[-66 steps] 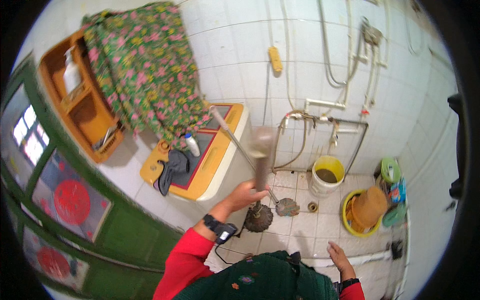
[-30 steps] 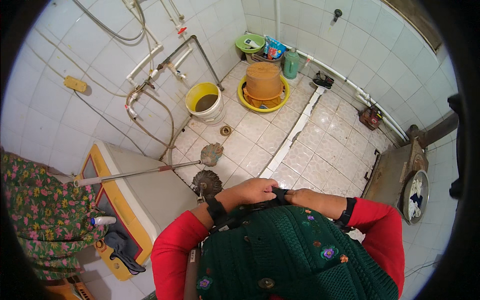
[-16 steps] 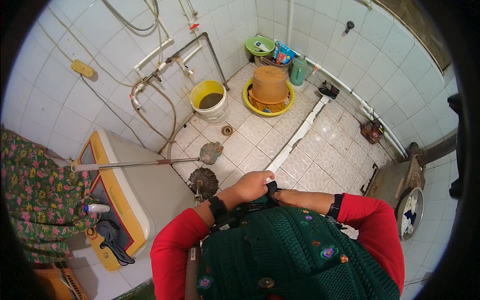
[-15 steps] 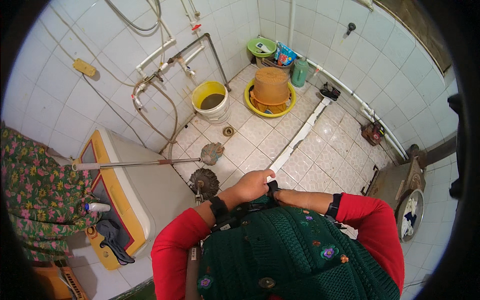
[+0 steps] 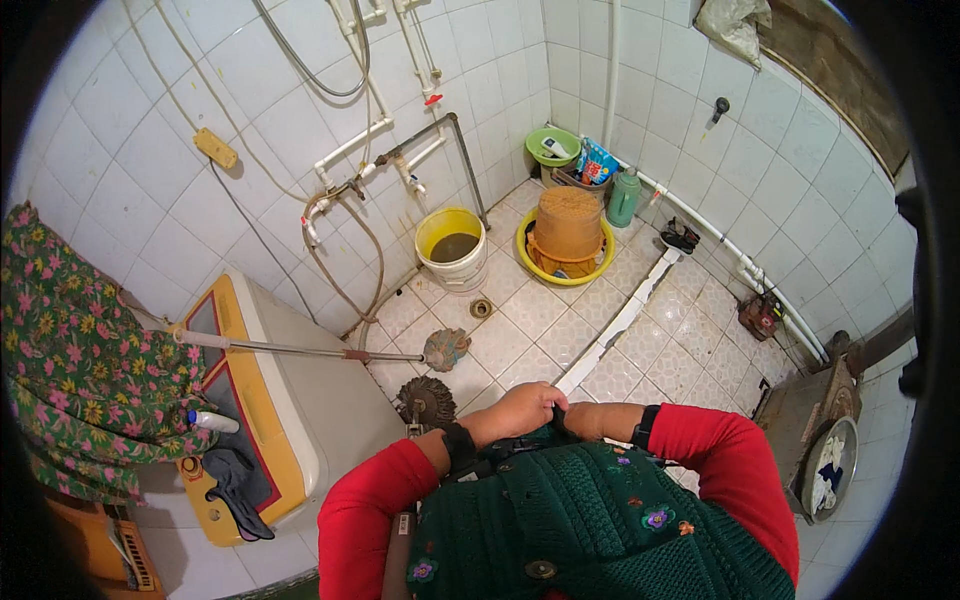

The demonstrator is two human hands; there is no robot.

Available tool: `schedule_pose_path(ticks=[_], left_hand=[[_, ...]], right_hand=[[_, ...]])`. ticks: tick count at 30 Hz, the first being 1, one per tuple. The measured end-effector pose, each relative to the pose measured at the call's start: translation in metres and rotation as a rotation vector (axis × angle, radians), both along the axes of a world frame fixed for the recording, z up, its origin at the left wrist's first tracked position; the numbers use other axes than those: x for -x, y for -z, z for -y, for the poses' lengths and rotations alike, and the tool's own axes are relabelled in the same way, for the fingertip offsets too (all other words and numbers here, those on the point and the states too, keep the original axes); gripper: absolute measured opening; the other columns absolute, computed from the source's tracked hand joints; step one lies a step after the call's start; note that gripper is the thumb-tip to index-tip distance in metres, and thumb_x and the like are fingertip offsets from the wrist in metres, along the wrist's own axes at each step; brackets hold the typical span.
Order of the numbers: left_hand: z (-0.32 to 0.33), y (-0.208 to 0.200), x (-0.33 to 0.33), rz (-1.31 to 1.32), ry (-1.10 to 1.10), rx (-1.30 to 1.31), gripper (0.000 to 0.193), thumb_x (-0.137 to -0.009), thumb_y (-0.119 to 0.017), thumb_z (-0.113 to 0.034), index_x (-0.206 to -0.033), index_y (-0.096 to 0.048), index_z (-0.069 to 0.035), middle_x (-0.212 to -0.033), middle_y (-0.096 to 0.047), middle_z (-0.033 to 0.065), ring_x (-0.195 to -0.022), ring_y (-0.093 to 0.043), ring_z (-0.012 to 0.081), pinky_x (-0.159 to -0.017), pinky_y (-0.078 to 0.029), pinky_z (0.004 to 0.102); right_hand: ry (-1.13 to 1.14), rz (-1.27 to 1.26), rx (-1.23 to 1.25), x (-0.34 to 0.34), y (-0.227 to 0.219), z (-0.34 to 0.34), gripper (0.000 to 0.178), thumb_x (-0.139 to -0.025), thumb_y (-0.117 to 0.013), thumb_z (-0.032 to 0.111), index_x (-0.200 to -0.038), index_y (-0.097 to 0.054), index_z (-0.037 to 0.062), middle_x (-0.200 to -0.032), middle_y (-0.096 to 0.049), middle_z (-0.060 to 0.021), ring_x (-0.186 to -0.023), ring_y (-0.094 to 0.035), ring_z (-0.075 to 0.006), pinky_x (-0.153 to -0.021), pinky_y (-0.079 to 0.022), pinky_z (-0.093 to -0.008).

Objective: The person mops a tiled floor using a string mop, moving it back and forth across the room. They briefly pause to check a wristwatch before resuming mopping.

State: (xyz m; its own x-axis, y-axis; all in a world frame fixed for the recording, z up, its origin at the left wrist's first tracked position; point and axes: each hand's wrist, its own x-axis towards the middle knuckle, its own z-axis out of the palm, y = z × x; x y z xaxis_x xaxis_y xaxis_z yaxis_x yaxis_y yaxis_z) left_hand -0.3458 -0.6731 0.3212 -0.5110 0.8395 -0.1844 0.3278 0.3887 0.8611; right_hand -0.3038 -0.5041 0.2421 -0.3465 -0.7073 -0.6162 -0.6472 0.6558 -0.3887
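My left hand (image 5: 520, 412) is closed, thumb and fingers curled together in front of the green knit vest (image 5: 560, 500). What it pinches is too hidden to name. My right hand (image 5: 575, 420) meets it there; its fingers are tucked out of sight beside a small black piece (image 5: 559, 415) between the hands. Both forearms bend inward in red sleeves, with a black band on each wrist. Just beyond the hands, a long white strip (image 5: 620, 322) runs over the patterned floor tiles toward a dark object (image 5: 680, 236) near the wall.
On the left stands a washing machine (image 5: 330, 400), a mop (image 5: 290, 347) leaning across it. A bucket of murky water (image 5: 452, 270), a yellow basin (image 5: 567, 277) under an upturned orange tub (image 5: 570, 215), and a green thermos (image 5: 623, 198) stand ahead. At right is a metal bowl (image 5: 850, 455) with cloths.
The whole view has shifted, so the room appears lower and further right. My hands have drawn closer together, and the left fingers are more tightly curled over the small black piece.
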Motion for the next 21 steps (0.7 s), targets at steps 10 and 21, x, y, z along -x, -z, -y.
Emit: schedule_pose_path(ticks=[10, 21], left_hand=[[-0.011, 0.003, 0.001, 0.002, 0.06, 0.087, 0.02, -0.074, -0.054, -0.004, -0.093, -0.062, -0.007, -0.079, -0.062, 0.0106, -0.073, -0.059, 0.0214, -0.067, -0.047, 0.0302], [-0.012, 0.014, 0.018, 0.143, -0.008, 0.142, 0.02, -0.075, -0.056, 0.0, -0.095, -0.059, -0.003, -0.073, -0.06, 0.0054, -0.067, -0.055, 0.0127, -0.061, -0.045, 0.0269]], right_hand=[[0.072, 0.145, 0.013, -0.004, -0.011, -0.003, 0.022, -0.064, -0.063, 0.018, -0.079, -0.065, 0.0013, -0.083, -0.064, -0.0192, -0.08, -0.06, -0.034, -0.067, -0.046, -0.0432], [0.515, -0.09, 0.551, -0.021, -0.115, -0.049, 0.024, -0.074, -0.061, 0.013, -0.097, -0.058, 0.0076, -0.074, -0.06, -0.017, -0.071, -0.06, -0.0347, -0.061, -0.047, -0.0437]])
